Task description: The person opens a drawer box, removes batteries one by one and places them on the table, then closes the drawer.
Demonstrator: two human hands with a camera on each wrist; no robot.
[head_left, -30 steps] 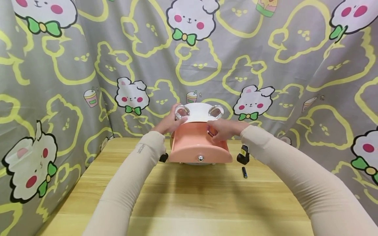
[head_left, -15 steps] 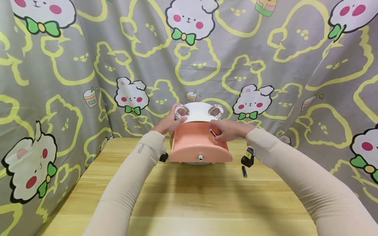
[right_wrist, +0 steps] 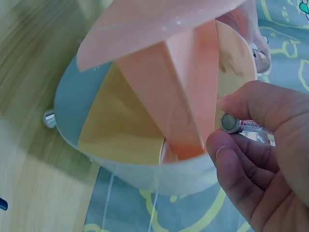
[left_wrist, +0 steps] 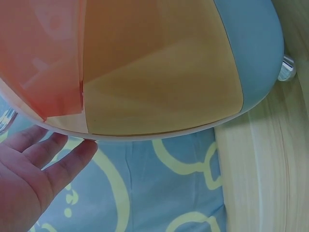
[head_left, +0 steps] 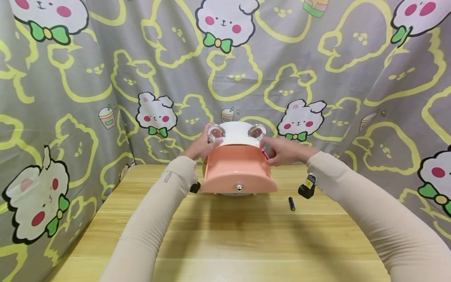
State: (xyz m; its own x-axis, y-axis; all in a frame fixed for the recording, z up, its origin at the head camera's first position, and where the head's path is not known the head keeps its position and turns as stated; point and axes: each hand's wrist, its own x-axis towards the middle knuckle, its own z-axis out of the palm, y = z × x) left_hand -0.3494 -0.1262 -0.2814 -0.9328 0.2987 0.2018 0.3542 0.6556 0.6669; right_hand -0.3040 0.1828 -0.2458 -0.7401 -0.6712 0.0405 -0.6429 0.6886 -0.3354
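Observation:
A desktop storage box [head_left: 235,133] with a white top and clear ear-shaped loops stands on the table. Its pink drawer [head_left: 237,161] is tipped out toward me, with a silver knob [head_left: 239,188] on the curved front. My left hand [head_left: 203,145] holds the box by its upper left edge, thumb in front beside the ear. In the left wrist view, several fingers [left_wrist: 67,162] touch the rim. Between thumb and fingers, my right hand [head_left: 286,150] pinches a small pink-and-silver battery [right_wrist: 231,123] beside the box's right side. The drawer's inside is only partly visible.
A dark battery [head_left: 291,203] lies on the wooden table [head_left: 225,239], to the right of the box and nearer me. Behind and beside the table hangs a grey patterned curtain [head_left: 190,78]. Black wrist cameras [head_left: 307,187] jut below the sleeves.
My right hand has moved right with the pink-and-silver battery, from over the drawer to the box's right edge. The left hand, box and dark battery stay put.

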